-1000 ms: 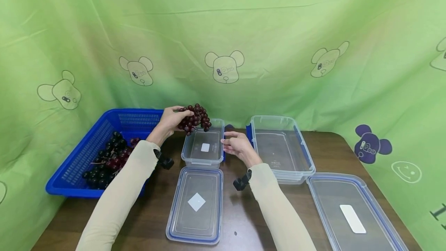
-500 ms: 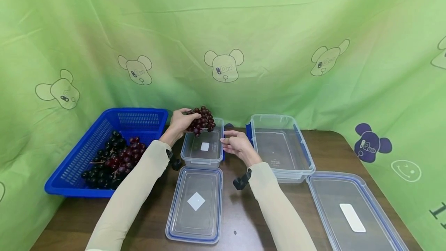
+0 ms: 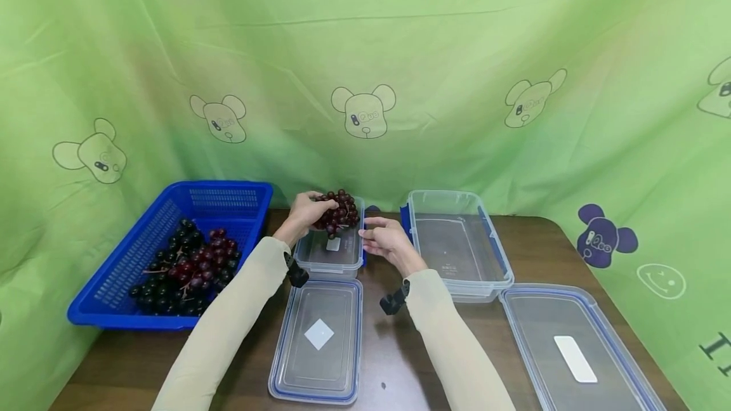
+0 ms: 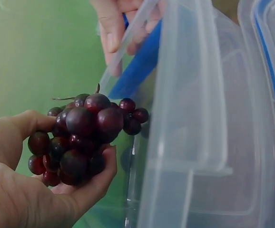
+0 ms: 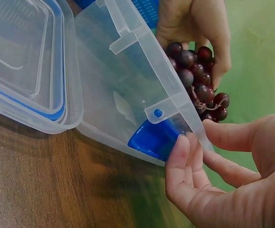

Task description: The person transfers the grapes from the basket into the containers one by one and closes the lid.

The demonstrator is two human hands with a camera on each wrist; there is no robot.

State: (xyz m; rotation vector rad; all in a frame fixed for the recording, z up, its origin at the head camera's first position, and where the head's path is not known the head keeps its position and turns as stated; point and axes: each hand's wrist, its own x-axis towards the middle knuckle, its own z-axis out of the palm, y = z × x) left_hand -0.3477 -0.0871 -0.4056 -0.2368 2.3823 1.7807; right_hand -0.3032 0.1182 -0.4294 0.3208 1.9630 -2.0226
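Observation:
My left hand (image 3: 308, 213) grips a bunch of dark red grapes (image 3: 344, 215) over the back part of the smaller clear container (image 3: 322, 255). In the left wrist view the grapes (image 4: 83, 130) sit between thumb and fingers, with a thin stem sticking up. My right hand (image 3: 389, 243) is at the container's right side. Its fingers, loosely bent, touch the wall near a blue latch (image 5: 156, 137), which hangs unclipped. The container's matching lid (image 3: 316, 370), with a white diamond sticker, lies flat in front of it.
A blue plastic basket (image 3: 114, 284) at the left holds more black grapes (image 3: 157, 290) and red grapes (image 3: 214, 255). To the right stands a larger clear container (image 3: 457, 240), its lid (image 3: 548, 316) on the table. A green curtain (image 3: 365, 163) hangs behind.
My left hand has carried the red grapes right and downward, from beside the basket to over the smaller container. My right hand has stayed at the container's side.

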